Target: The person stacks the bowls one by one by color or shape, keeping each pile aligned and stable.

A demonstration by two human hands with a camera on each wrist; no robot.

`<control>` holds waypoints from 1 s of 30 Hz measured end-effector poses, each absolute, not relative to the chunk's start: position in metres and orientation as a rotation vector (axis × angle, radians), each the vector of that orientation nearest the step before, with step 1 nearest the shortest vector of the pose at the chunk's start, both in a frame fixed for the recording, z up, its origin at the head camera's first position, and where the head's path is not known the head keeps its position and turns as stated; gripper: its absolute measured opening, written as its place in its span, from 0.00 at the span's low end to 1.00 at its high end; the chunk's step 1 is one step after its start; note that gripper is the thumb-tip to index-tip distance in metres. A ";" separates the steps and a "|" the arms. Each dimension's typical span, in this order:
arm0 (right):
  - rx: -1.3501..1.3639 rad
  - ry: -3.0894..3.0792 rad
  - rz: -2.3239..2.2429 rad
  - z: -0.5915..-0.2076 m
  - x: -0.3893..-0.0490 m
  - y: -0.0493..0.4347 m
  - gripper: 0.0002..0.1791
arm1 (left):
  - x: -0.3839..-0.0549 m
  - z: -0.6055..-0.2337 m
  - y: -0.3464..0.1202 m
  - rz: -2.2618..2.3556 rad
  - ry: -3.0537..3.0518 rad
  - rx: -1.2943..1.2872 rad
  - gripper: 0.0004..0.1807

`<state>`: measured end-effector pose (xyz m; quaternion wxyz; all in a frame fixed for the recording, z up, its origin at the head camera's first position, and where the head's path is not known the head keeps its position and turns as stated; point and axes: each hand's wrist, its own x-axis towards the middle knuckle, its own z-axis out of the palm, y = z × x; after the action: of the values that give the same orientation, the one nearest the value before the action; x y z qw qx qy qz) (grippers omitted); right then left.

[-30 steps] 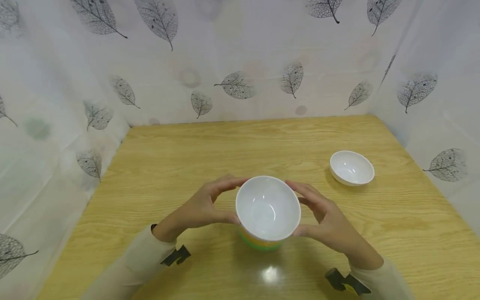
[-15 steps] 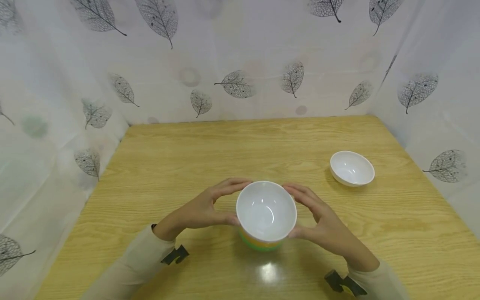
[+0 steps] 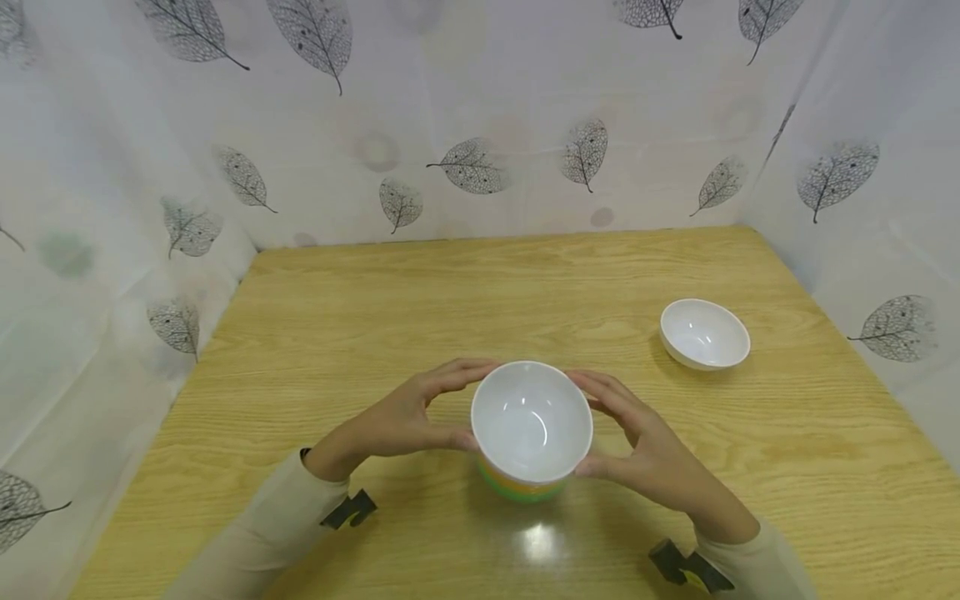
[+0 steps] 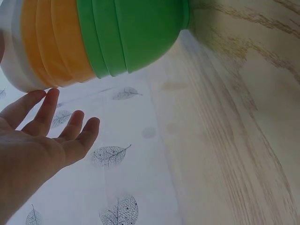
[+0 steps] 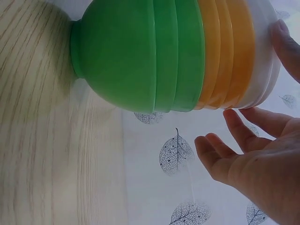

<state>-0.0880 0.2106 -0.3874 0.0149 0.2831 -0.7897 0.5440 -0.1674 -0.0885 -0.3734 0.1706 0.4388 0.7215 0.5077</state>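
A stack of nested bowls stands upright on the table: green bowls (image 5: pixel 122 56) at the bottom, orange bowls (image 4: pixel 58 42) above them, white at the top. The top white bowl (image 3: pixel 531 423) faces up, its inside bare. From the left, my left hand (image 3: pixel 408 417) holds it near the rim, thumb at the front and fingertips at the back. My right hand (image 3: pixel 648 442) does the same on the right side. In both wrist views, fingertips touch the underside of the white part, while the other fingers stay off the stack.
Another white bowl (image 3: pixel 705 335) sits alone on the wooden table (image 3: pixel 420 300), towards the back right. A pale curtain (image 3: pixel 510 92) with a leaf print hangs behind the table and along both sides.
The top white bowl has come down slightly onto the stack with both hands at its sides. Over the last half second hands and bowls look almost still.
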 end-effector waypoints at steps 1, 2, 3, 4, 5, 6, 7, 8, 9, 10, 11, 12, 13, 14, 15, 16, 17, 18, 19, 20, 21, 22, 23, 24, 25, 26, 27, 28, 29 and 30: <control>0.877 -2.464 1.697 -0.387 -0.088 0.211 0.49 | -0.167 -0.373 -0.089 1.435 2.058 1.243 0.42; 0.875 -2.468 1.704 -0.387 -0.088 0.211 0.49 | -0.167 -0.372 -0.089 1.425 2.069 1.243 0.42; 0.873 -2.470 1.710 -0.387 -0.087 0.211 0.49 | -0.166 -0.371 -0.089 1.416 2.078 1.247 0.42; 0.873 -2.471 1.716 -0.387 -0.087 0.211 0.49 | -0.165 -0.370 -0.089 1.406 2.089 1.252 0.42; 0.876 -2.467 1.724 -0.387 -0.087 0.211 0.49 | -0.165 -0.370 -0.090 1.395 2.099 1.258 0.42; 0.879 -2.464 1.732 -0.387 -0.086 0.211 0.50 | -0.165 -0.369 -0.090 1.383 2.109 1.267 0.42; 0.882 -2.460 1.739 -0.387 -0.086 0.211 0.50 | -0.165 -0.367 -0.090 1.371 2.118 1.271 0.43; 0.884 -2.456 1.745 -0.387 -0.085 0.211 0.50 | -0.164 -0.366 -0.090 1.361 2.120 1.285 0.42; 0.886 -2.453 1.749 -0.388 -0.085 0.211 0.50 | -0.164 -0.364 -0.090 1.346 2.122 1.296 0.42; 0.887 -2.450 1.754 -0.388 -0.085 0.211 0.51 | -0.165 -0.363 -0.091 1.328 2.123 1.309 0.42; 0.886 -2.448 1.760 -0.388 -0.085 0.211 0.51 | -0.165 -0.361 -0.091 1.307 2.127 1.324 0.43; 0.886 -2.447 1.764 -0.388 -0.084 0.211 0.51 | -0.166 -0.359 -0.091 1.281 2.134 1.343 0.43; 0.886 -2.445 1.766 -0.388 -0.084 0.211 0.49 | -0.166 -0.356 -0.092 1.252 2.147 1.361 0.42; 0.896 -2.437 1.771 -0.388 -0.084 0.212 0.47 | -0.167 -0.353 -0.093 1.225 2.156 1.381 0.42; 0.908 -2.423 1.775 -0.389 -0.084 0.212 0.44 | -0.168 -0.349 -0.093 1.199 2.169 1.395 0.41; 0.919 -2.401 1.781 -0.389 -0.084 0.213 0.41 | -0.170 -0.344 -0.093 1.183 2.175 1.414 0.40; 0.919 -2.388 1.779 -0.388 -0.083 0.215 0.37 | -0.171 -0.340 -0.094 1.174 2.179 1.428 0.38; 0.913 -2.373 1.780 -0.388 -0.083 0.216 0.33 | -0.172 -0.335 -0.094 1.174 2.179 1.451 0.35; 0.891 -2.356 1.780 -0.387 -0.082 0.218 0.29 | -0.173 -0.328 -0.093 1.182 2.186 1.471 0.31; 0.855 -2.324 1.792 -0.387 -0.081 0.221 0.27 | -0.173 -0.322 -0.093 1.204 2.194 1.500 0.27; 0.791 -2.290 1.813 -0.386 -0.080 0.223 0.24 | -0.174 -0.314 -0.091 1.240 2.207 1.533 0.24; 0.706 -2.257 1.837 -0.385 -0.079 0.225 0.22 | -0.174 -0.305 -0.089 1.295 2.213 1.572 0.21; 0.606 -2.223 1.858 -0.384 -0.078 0.227 0.20 | -0.173 -0.296 -0.086 1.365 2.214 1.609 0.19; 0.506 -2.175 1.881 -0.383 -0.077 0.228 0.17 | -0.173 -0.285 -0.082 1.443 2.214 1.649 0.18; 0.411 -2.120 1.903 -0.382 -0.076 0.230 0.15 | -0.171 -0.274 -0.077 1.525 2.209 1.683 0.17; 0.326 -2.058 1.926 -0.382 -0.075 0.232 0.12 | -0.171 -0.262 -0.072 1.601 2.202 1.727 0.16; 0.262 -2.005 1.948 -0.381 -0.074 0.233 0.11 | -0.170 -0.251 -0.065 1.675 2.171 1.773 0.16; 0.218 -1.956 1.962 -0.380 -0.073 0.235 0.10 | -0.169 -0.241 -0.057 1.731 2.145 1.826 0.16; 0.182 -1.908 1.974 -0.380 -0.073 0.236 0.09 | -0.170 -0.232 -0.049 1.780 2.111 1.877 0.15; 0.169 -1.848 2.001 -0.379 -0.073 0.238 0.09 | -0.171 -0.225 -0.040 1.811 2.093 1.923 0.15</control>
<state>-0.0729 0.2381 -0.3789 0.2046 0.0605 -0.6628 0.7178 -0.1710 -0.0398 -0.2250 -0.1142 0.5667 0.6170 0.5339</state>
